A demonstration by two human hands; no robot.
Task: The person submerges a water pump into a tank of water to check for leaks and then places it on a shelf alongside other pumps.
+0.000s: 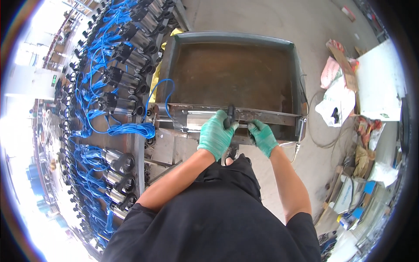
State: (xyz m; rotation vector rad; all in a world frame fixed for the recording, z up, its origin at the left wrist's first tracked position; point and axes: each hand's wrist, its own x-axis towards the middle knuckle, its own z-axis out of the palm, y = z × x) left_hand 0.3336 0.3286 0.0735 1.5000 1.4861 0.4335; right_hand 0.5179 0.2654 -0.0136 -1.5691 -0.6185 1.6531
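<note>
A silver cylindrical pump [192, 118] with a blue cable [173, 94] at its left end lies across the front ledge of a metal tank [231, 38]. My left hand [214, 136], in a green glove, is wrapped over the pump's right end, against its black end piece [231, 114]. Just to the right, my right hand [264, 139], gloved in green too, is closed at the tip of a thin rod that points toward the pump. Its fingertips look dark, and what they hold is too small to make out.
On the left a long bench carries rows of similar pumps [120, 103] and bundled blue cable [131, 129]. Brown, murky-looking material fills the tank's floor. White sacks [336, 102], a white panel [379, 81] and scattered boxes stand at the right. A hose [321, 144] trails over the floor.
</note>
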